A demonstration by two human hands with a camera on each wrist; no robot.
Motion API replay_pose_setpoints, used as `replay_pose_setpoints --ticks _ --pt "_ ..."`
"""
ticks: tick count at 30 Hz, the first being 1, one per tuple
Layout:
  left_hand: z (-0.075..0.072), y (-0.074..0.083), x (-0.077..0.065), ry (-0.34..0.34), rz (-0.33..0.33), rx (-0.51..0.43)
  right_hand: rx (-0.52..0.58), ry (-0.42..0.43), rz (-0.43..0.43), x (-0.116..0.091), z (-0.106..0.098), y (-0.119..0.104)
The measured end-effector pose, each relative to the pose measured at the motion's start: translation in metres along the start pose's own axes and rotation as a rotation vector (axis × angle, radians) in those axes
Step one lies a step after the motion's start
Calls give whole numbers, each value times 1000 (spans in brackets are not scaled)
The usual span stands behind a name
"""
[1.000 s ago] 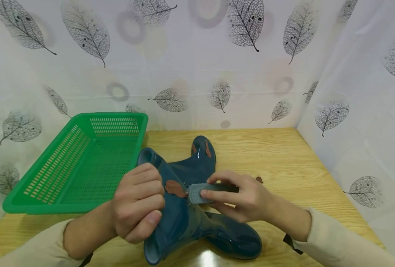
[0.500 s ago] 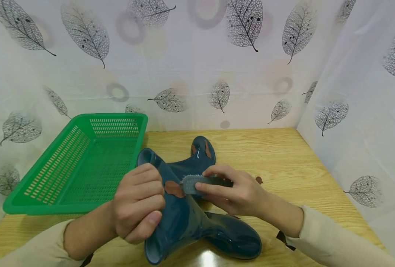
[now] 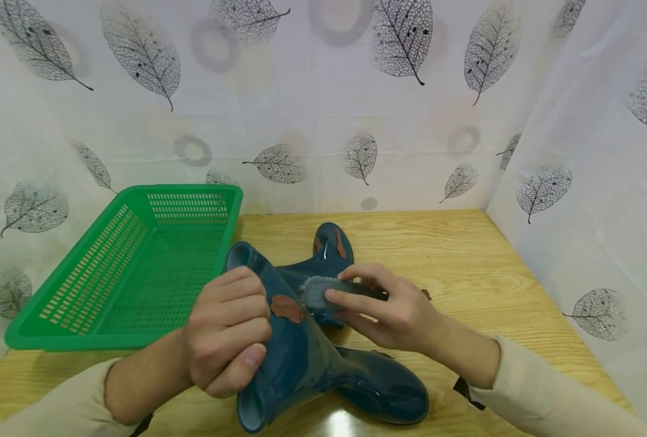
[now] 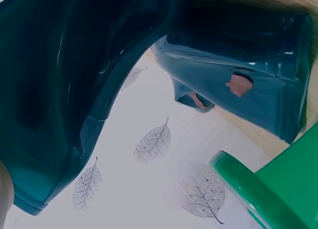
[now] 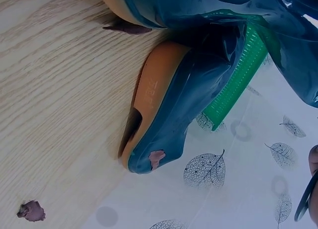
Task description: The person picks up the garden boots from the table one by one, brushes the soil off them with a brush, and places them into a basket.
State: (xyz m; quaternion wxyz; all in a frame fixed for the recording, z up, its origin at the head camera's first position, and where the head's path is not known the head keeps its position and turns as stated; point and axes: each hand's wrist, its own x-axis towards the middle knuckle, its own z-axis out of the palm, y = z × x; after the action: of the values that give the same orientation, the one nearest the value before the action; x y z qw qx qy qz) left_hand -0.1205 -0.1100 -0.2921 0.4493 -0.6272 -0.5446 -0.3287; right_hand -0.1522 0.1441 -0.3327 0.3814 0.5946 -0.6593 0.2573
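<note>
A dark blue rain boot (image 3: 301,364) lies across the front of the table, its toe pointing right. My left hand (image 3: 227,334) grips the top of its shaft, fingers curled into a fist. On the shaft, beside that fist, is a reddish-brown mud-like patch (image 3: 287,308). My right hand (image 3: 394,312) holds a grey brush (image 3: 318,292) between thumb and fingers, its head right by the patch's right edge. Behind lies a second blue boot (image 3: 312,273), partly hidden, with brown patches on its toe. The right wrist view shows the orange sole (image 5: 159,82) of this boot.
A green perforated basket (image 3: 34,332) stands at the left, close to the boots. A small brown clump (image 5: 32,210) lies on the wooden table (image 3: 438,243), right of the boots. A white leaf-print curtain (image 3: 312,103) hangs behind and at both sides.
My right hand has shifted the brush a little away from me, up beside the patch, then slightly right. My left hand and the gripped boot stay in place.
</note>
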Motion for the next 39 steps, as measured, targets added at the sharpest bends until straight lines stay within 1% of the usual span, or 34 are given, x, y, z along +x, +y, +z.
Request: replay_pose_setpoints --ticks 5,8,15,21,29,32,35,39 --pt "0 0 0 0 4 2 66 1 -57 -3 0 1" --pt "0 -1 0 -3 2 4 94 -11 -71 -3 1 1" --pt "0 0 -1 -10 -2 5 70 0 -40 1 5 -1" --pt "0 0 0 -3 6 2 45 8 -39 5 7 -1" --pt "-1 0 0 -7 -2 3 26 -13 -4 5 7 0" --pt "-1 0 0 -12 -8 4 19 -7 5 3 5 2" --pt "0 0 0 -10 -6 4 36 12 -7 2 4 3" --pt "0 -1 0 -4 -2 5 105 10 -52 0 4 3"
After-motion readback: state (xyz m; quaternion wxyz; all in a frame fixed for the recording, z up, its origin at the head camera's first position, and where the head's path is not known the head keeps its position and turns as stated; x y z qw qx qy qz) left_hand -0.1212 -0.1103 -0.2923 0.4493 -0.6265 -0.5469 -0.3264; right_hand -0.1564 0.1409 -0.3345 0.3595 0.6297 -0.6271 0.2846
